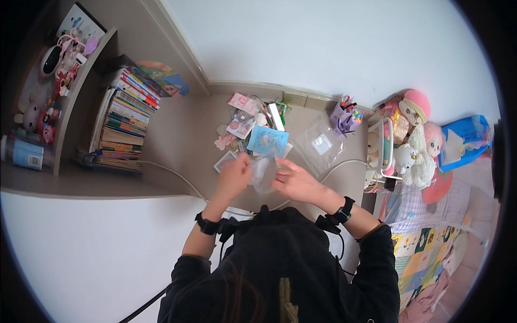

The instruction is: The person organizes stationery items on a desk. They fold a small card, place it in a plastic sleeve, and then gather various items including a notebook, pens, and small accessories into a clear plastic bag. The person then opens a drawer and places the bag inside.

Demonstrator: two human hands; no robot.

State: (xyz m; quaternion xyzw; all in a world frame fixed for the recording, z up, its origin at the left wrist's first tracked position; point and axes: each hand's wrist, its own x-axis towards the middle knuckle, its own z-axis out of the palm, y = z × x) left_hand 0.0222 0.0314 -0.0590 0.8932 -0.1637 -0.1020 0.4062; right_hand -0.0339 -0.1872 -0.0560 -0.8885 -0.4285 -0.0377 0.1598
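A clear plastic bag (pixel 263 174) hangs between my two hands above the front part of the desk. My left hand (pixel 236 173), blurred, has its fingers curled in at the bag's left edge. At the opposite edge, my right hand (pixel 294 181) pinches the bag with thumb and fingers. Just beyond them lies a light blue packet (pixel 267 140) with a printed picture, on top of a pile of small items. A white-framed card (pixel 226 160) is partly hidden by my left hand. What the bag holds is too blurred to tell.
Behind the pile are a pink packet (pixel 243 103) and a white box (pixel 276 117). A transparent bag (pixel 321 141) lies flat near the purple pen holder (pixel 343 117). A cable (pixel 181 179) crosses the desk. Books (pixel 129 117) stand left; plush dolls (pixel 412 137) fill a white rack (pixel 386 145) right.
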